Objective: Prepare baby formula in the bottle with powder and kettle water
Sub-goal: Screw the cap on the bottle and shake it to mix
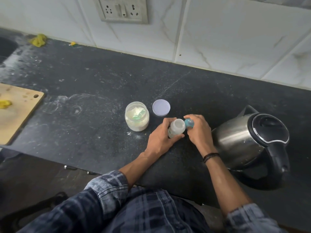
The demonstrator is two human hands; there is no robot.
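Head view: the left hand (161, 137) grips the open baby bottle (175, 128) upright on the dark counter (101, 84), between the powder jar (137, 118) and the kettle (249, 142). The right hand (198, 130) holds what looks like its teal cap (189, 123) just beside the bottle's mouth.

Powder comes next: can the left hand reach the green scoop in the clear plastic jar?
Probably yes: the clear plastic jar stands open beside the left hand, nothing between; but that hand holds the translucent baby bottle.
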